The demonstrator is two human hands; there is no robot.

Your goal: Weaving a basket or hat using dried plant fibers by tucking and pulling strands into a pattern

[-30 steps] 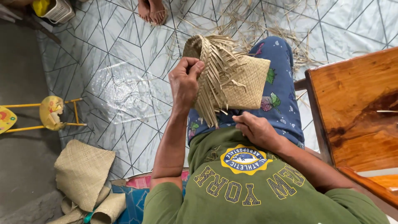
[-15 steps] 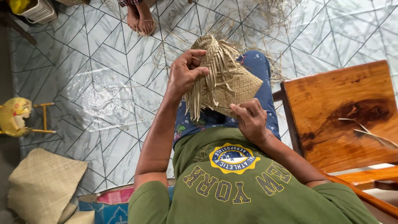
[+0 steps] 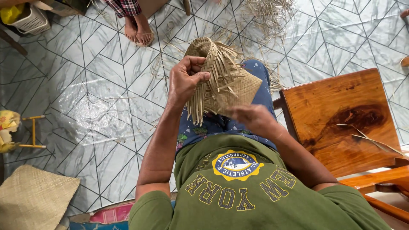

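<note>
Only label-ish thing: round yellow-blue badge print [image 3: 237, 165] on green shirt, 6 o'clock. No packages, screens.

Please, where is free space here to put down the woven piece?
The wooden seat at the right is bare except a leaf strip near its edge. Floor tiles between yellow stool and the knees are open. Loose strips crowd the floor ahead.

Half-woven palm-leaf pouch [image 3: 226, 83], loose strips

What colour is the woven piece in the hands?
Pale straw tan, in a plaited pattern, woven piece, seen in the head view.
</note>
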